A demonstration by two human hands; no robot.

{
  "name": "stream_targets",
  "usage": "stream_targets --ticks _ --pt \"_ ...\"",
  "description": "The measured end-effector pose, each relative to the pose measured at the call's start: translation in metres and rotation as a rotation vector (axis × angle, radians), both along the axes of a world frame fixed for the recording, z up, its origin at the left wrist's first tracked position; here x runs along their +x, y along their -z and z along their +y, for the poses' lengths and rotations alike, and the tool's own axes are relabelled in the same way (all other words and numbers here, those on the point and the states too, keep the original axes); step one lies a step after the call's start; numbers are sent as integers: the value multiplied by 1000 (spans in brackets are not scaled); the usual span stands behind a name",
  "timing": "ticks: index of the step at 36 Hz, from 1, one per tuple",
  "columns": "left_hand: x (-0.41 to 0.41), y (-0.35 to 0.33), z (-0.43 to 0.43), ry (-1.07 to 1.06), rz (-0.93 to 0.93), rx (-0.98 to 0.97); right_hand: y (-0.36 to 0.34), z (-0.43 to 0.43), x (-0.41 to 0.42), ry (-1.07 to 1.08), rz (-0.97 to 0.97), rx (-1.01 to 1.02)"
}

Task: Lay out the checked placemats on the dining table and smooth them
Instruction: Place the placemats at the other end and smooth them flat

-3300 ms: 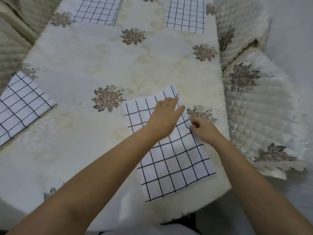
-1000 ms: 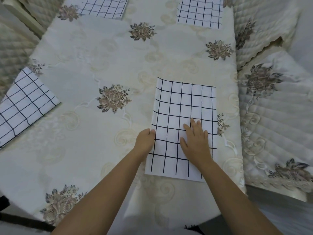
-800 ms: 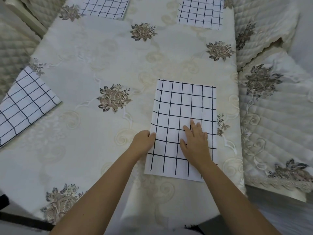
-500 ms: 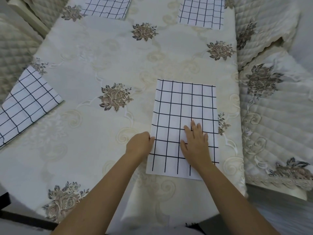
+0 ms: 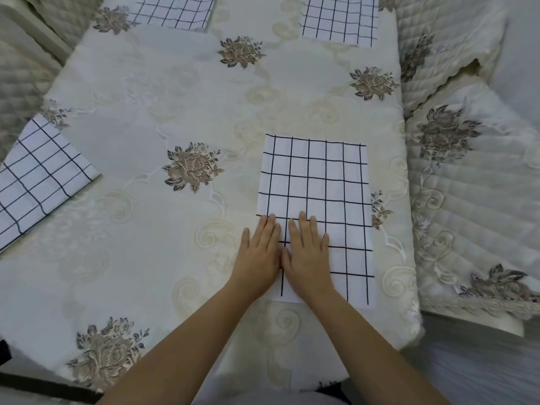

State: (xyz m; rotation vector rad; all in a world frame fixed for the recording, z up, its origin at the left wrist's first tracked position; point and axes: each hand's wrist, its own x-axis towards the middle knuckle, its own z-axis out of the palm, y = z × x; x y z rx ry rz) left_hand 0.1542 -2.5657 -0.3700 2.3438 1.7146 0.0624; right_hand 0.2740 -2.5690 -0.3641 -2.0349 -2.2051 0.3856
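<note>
The nearest checked placemat lies on the tabletop with its long axis running away from the person. Both hands rest flat, fingers spread and gripping nothing, side by side on its near left part: the left hand overlaps the left edge (partly on the tablecloth), the right hand lies fully on it. Most unsmoothed cloth lies ahead and to the right.

Table: dining table, covered by cream floral tablecloth.
On it: four checked placemats, perhaps more out of view; nearest placemat.
</note>
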Motion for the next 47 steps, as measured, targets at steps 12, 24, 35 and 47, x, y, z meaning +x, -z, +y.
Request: stream_targets --ticks 12,24,35,47 --pt "-18 3 3 -14 18 -53 15 -13 29 84 -69 10" --pt "-25 2 5 -38 35 -19 10 -28 104 258 -63 -35" --pt "3 -10 31 -46 -56 13 2 6 67 199 -17 40" --pt "23 0 66 -64 24 -148 4 61 13 31 5 -5"
